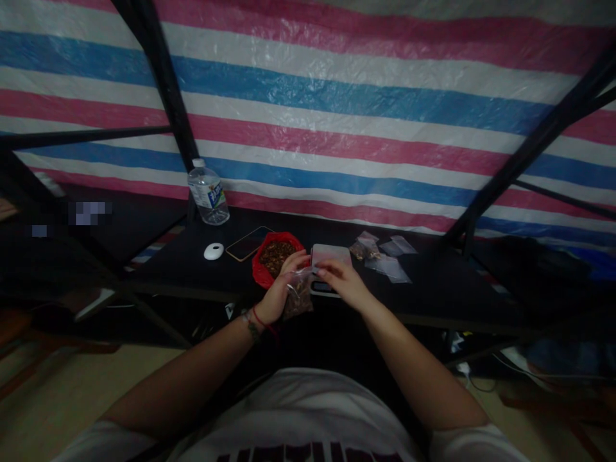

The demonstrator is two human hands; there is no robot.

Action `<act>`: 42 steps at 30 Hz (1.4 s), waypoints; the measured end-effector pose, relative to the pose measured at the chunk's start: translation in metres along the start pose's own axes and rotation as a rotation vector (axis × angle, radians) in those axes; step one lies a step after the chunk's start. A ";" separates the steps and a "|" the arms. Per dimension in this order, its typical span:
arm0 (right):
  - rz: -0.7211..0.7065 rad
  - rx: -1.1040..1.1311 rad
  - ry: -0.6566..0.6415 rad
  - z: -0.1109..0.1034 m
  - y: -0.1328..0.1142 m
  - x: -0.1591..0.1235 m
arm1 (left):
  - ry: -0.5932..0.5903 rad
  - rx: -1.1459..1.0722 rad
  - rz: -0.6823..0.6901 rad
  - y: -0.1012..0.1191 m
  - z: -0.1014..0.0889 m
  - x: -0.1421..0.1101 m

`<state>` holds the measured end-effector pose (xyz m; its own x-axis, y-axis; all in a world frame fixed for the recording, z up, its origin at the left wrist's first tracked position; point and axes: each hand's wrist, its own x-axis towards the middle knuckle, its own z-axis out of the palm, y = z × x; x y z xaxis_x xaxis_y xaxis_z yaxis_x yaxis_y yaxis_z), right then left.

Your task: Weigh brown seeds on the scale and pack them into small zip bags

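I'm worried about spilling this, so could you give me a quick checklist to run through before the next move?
1. Left hand grip on the clear plastic bag: ok, it holds the bag, with brown bits inside.
2. Right hand pinching the bag's upper edge: cannot tell; its fingertips are there.
3. Bag's opening sealed: cannot tell, too small and dim.
4. Digital scale reading: cannot tell, the display is unreadable.
5. Red plastic bag upright: ok, open, with brown pieces inside.
6. Plastic bottle away from both hands: ok, standing, capped.

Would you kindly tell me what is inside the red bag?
Small brown pieces show inside the red bag; the left hand hides part, and anything beneath the top layer is unseen.
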<state>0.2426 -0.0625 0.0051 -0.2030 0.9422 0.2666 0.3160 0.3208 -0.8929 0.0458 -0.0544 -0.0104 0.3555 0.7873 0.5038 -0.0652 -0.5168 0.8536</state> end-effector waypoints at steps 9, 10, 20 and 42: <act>0.013 0.214 0.119 0.018 -0.019 -0.010 | -0.110 -0.093 -0.124 0.005 0.002 -0.002; 0.015 0.208 0.167 0.015 -0.019 -0.008 | -0.119 -0.107 -0.167 0.005 0.002 -0.001; 0.057 0.065 -0.055 0.008 -0.004 -0.004 | -0.028 -0.230 -0.295 0.000 0.005 0.009; 0.147 0.333 0.083 0.010 -0.014 -0.003 | -0.071 -0.296 -0.383 0.008 -0.004 0.010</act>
<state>0.2291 -0.0711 0.0134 -0.0974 0.9850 0.1427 0.0148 0.1448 -0.9893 0.0454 -0.0498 0.0017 0.4675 0.8720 0.1449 -0.1758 -0.0689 0.9820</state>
